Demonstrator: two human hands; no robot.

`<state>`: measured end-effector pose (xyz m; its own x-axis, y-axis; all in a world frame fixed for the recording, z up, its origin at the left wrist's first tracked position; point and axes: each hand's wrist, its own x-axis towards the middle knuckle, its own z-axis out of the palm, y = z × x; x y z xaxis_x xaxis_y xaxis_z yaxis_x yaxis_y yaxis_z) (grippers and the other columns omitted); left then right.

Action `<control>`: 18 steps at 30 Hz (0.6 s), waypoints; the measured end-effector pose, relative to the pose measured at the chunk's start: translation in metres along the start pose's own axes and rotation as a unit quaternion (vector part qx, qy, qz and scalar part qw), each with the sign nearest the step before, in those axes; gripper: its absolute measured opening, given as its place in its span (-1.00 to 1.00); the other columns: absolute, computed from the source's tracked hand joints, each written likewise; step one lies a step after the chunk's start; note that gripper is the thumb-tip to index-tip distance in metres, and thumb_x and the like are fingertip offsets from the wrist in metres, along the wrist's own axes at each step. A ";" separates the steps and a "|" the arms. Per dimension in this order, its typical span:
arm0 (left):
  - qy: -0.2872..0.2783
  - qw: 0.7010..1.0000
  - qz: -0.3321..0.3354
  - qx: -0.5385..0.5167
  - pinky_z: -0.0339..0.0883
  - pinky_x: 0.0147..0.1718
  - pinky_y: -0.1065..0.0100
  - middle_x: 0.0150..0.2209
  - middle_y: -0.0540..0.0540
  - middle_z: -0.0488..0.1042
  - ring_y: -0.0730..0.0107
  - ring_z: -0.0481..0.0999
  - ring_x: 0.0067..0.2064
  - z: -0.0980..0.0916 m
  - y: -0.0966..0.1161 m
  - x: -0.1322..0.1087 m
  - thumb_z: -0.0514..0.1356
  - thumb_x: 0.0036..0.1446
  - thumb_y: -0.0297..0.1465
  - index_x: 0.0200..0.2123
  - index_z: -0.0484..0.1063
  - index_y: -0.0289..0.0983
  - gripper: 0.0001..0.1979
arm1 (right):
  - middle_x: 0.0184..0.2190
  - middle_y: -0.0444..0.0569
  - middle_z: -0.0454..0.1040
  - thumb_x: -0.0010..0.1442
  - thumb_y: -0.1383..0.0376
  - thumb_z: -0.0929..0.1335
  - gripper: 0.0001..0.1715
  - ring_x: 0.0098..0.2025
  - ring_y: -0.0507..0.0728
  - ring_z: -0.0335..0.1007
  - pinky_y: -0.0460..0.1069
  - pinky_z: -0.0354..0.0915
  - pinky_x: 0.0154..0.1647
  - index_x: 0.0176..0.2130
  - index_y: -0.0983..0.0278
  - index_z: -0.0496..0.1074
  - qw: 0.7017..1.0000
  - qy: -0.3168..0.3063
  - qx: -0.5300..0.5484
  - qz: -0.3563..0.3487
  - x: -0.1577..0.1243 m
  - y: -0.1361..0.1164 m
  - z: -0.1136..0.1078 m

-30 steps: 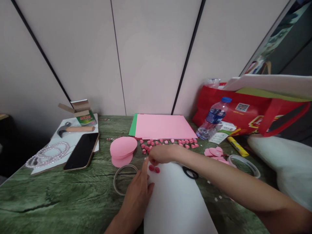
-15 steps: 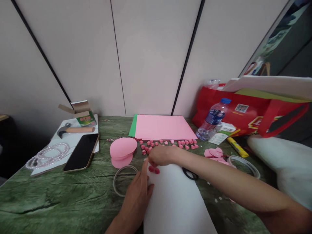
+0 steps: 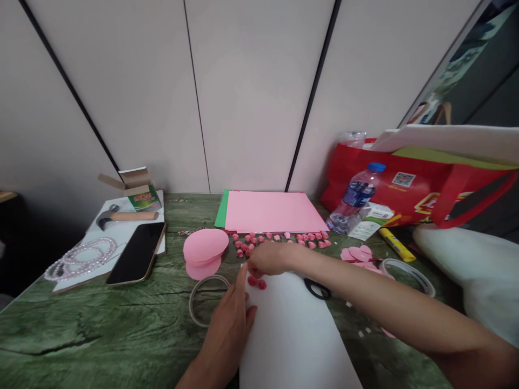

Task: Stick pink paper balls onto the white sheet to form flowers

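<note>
Unmoved hands, left (image 3: pixel 233 319) and right (image 3: pixel 267 259), touch white sheet (image 3: pixel 292 335) lengthwise toward wall (image 3: pixel 251 108).

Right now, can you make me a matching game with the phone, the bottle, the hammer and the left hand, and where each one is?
Things:
1. phone
2. bottle
3. hammer
4. left hand

Places:
A. against the red bag
B. on the edge of the white sheet
C. in front of the green box
D. between the beads and the pink circles

Pairs: 1-D, 2-A, 3-C, 4-B.
</note>
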<state>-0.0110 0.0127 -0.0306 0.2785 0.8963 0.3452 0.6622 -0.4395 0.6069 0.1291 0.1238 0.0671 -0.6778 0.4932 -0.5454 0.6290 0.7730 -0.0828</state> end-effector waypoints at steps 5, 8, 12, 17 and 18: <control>0.000 1.000 -0.004 -0.001 0.43 -0.24 0.21 -0.27 -0.11 0.44 0.30 0.50 -0.24 0.000 0.001 0.000 0.04 0.03 -0.59 0.28 -0.18 -0.21 -0.24 | -0.34 0.07 0.54 0.05 0.44 0.32 -0.80 -0.30 0.15 0.42 -0.04 0.17 -0.37 -0.32 0.34 0.55 1.000 0.009 0.014 0.007 -0.001 -0.005 -0.003; 0.001 1.000 0.007 0.004 0.42 -0.24 0.21 -0.30 -0.09 0.43 0.28 0.49 -0.23 -0.001 0.002 0.001 0.04 0.03 -0.59 0.28 -0.19 -0.21 -0.24 | -0.36 0.05 0.53 0.05 0.42 0.34 -0.84 -0.31 0.13 0.41 -0.07 0.16 -0.39 -0.35 0.34 0.54 0.999 0.024 0.021 0.011 -0.001 -0.004 0.000; -0.004 1.000 0.010 0.004 0.41 -0.25 0.26 -0.26 -0.10 0.44 0.30 0.49 -0.25 -0.002 0.003 0.001 0.04 0.04 -0.61 0.28 -0.17 -0.20 -0.24 | -0.33 0.05 0.52 -0.02 0.37 0.41 -0.73 -0.30 0.15 0.42 -0.09 0.15 -0.43 -0.24 0.34 0.49 0.994 0.093 0.040 0.043 0.002 0.003 0.004; -0.013 1.000 0.004 0.025 0.39 -0.24 0.23 -0.29 -0.09 0.43 0.27 0.47 -0.22 -0.003 0.002 0.001 0.07 0.05 -0.59 0.28 -0.13 -0.21 -0.26 | -0.47 -0.01 0.52 -0.17 0.28 0.50 -0.76 -0.38 0.12 0.44 -0.08 0.22 -0.41 -0.42 0.33 0.50 0.971 0.062 0.150 0.175 0.006 0.006 0.005; -0.015 0.999 0.008 0.028 0.38 -0.23 0.22 -0.29 -0.09 0.43 0.26 0.46 -0.22 -0.003 0.002 0.002 0.07 0.05 -0.59 0.28 -0.12 -0.21 -0.26 | -0.50 -0.01 0.52 -0.22 0.29 0.52 -0.76 -0.39 0.13 0.45 -0.08 0.23 -0.39 -0.47 0.33 0.49 0.960 0.071 0.183 0.201 0.006 0.006 0.005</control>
<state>-0.0111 0.0130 -0.0261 0.3085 0.8912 0.3327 0.6952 -0.4499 0.5606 0.1308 0.1291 0.0588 -0.3810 0.7917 -0.4775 0.9246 0.3292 -0.1918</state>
